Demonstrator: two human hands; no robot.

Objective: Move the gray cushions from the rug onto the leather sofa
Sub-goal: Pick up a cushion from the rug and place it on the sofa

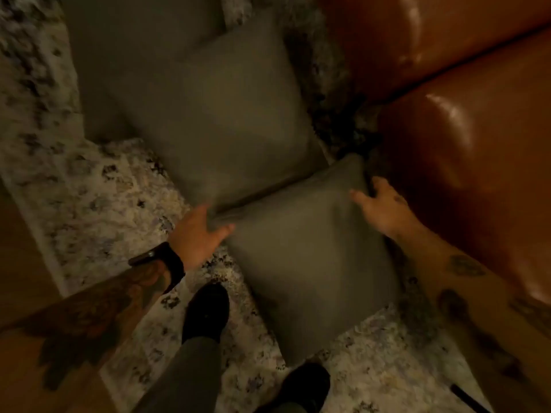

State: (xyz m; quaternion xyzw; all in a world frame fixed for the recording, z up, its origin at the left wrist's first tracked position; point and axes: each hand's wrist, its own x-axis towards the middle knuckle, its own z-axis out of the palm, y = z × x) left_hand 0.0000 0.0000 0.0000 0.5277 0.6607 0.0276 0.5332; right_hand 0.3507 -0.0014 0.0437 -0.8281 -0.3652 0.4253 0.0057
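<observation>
Three gray cushions lie in a row on the speckled rug point(98, 204). The nearest cushion point(307, 263) is between my hands. My left hand point(198, 231) grips its left corner, fingers tucked under the edge and thumb on top. My right hand point(380, 208) holds its far right corner, fingers curled around the edge. A larger cushion point(226, 120) lies just beyond it, and a third cushion point(128, 55) lies farther back at the left. The brown leather sofa point(465, 150) fills the right side, close to the cushions.
My two dark shoes stand on the rug: one point(205, 311) just left of the near cushion, the other point(304, 386) at its near edge. Wood floor point(21, 257) shows left of the rug. A thin dark object point(468, 397) lies at the bottom right.
</observation>
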